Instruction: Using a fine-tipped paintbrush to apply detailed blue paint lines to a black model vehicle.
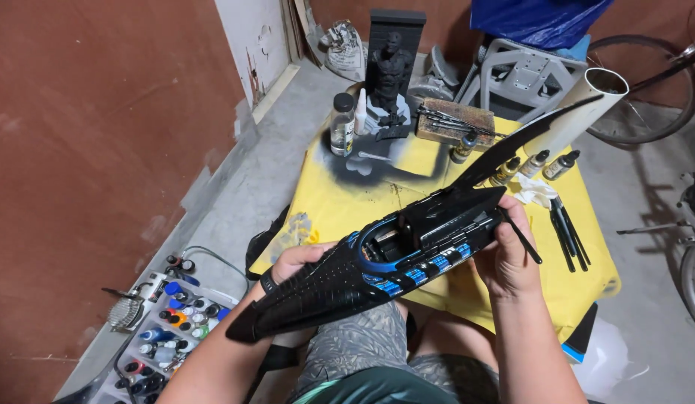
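Observation:
A long black model vehicle (392, 254) with blue trim and a tall pointed fin is held tilted over my lap, nose toward the lower left. My left hand (293, 262) grips its underside near the middle. Around the rear end my right hand (508, 258) is closed, and it also holds a thin black brush (523, 238) between its fingers. Behind the model stands a low table covered in a yellow sheet (340, 202) with black spray marks.
On the table stand a dark figure statue (392, 71), a clear bottle (342, 124), several small paint bottles (538, 163), a white tube (579, 112) and loose brushes (568, 232). A tray of paint bottles (168, 329) lies on the floor at left. A bicycle wheel (654, 90) is at right.

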